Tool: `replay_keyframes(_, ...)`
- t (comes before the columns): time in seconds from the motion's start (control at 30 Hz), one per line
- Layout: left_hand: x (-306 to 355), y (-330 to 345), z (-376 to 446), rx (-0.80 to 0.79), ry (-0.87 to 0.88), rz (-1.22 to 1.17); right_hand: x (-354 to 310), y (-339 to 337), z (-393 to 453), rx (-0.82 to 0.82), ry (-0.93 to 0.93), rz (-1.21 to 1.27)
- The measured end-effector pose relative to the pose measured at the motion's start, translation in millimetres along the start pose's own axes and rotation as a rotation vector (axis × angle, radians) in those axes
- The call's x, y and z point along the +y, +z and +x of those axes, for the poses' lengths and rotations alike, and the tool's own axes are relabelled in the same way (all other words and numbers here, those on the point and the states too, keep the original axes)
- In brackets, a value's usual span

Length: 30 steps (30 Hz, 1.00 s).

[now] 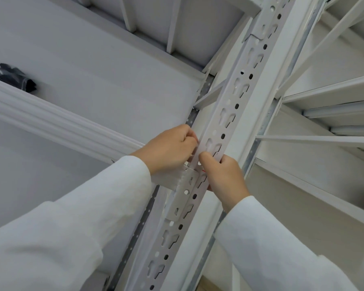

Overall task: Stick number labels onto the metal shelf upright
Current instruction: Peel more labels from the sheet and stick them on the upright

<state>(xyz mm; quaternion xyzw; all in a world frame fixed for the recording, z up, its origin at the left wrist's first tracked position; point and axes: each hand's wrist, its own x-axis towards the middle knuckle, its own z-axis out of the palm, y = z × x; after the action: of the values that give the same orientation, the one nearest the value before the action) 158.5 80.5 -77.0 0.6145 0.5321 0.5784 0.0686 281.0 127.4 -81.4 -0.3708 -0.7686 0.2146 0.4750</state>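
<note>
Both hands met on the white perforated metal upright [225, 127], near its left edge. The left hand [168, 149] curled its grip around something too hidden to name. The right hand [225, 177] wrapped the upright, thumb pressed on its slotted face, a red-marked scrap [202, 171] beside it.

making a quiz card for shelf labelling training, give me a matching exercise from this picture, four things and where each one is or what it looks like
Column 1:
1. left hand
2. right hand
3. metal shelf upright
4. black item

Column 2:
A. perforated with round holes and keyhole slots
B. lying on the shelf at far left
C. thumb pressed on the face of the upright
D. fingers curled at the upright's left edge

Pairs: 1-D, 2-C, 3-A, 4-B
</note>
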Motion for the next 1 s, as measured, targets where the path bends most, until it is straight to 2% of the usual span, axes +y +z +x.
replay_keyframes(0.73, 0, -1, -3, 0.001, -0.007, 0.006, 3, 6, 3, 0.026, -0.044, -0.184)
replay_keyframes(0.93, -1, -1, -2, -0.009, 0.003, 0.012, 21, -13, -2, -0.091, -0.099, 0.087)
replay_keyframes(1.0, -2, 0, -1, -0.009, 0.012, 0.021, 26, -22, -5, 0.014, -0.210, 0.077)
